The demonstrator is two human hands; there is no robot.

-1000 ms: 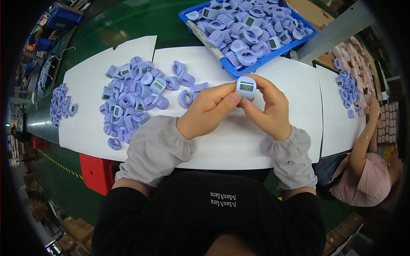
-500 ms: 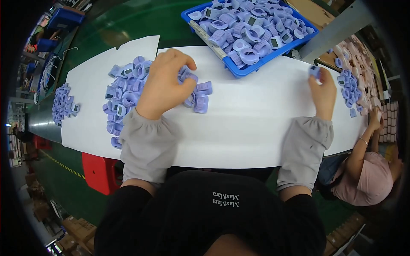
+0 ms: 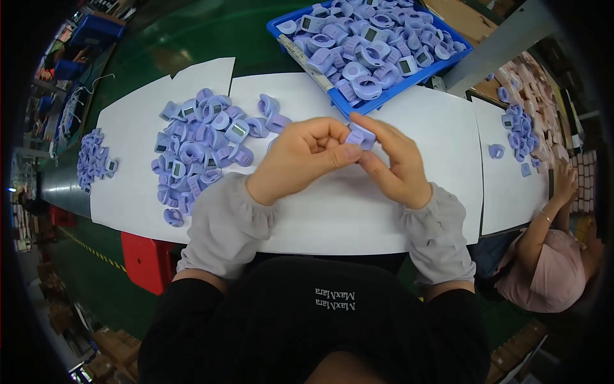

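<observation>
Over the middle of the table, my two hands meet at one lilac ring-shaped piece (image 3: 361,136), its ribbed side showing. My left hand (image 3: 306,153) pinches its left side between thumb and curled fingers. From the other side, my right hand (image 3: 398,163) holds it between thumb and forefinger. The underside of the piece is hidden by my fingers. Left of my left hand lies a loose pile of similar lilac pieces (image 3: 192,152), some showing small grey screens. A single lilac piece (image 3: 496,151) lies far to the right.
A blue crate (image 3: 377,104) heaped with such pieces stands at the back. Smaller piles lie at the far left (image 3: 94,160) and far right (image 3: 522,131). A grey post (image 3: 492,51) rises behind. At right, a co-worker's arm (image 3: 543,217) reaches beside pink pieces (image 3: 543,96).
My right hand has let go of a piece at the right and come back to the middle. My left hand has moved right from the pile with another piece, which both hands now hold.
</observation>
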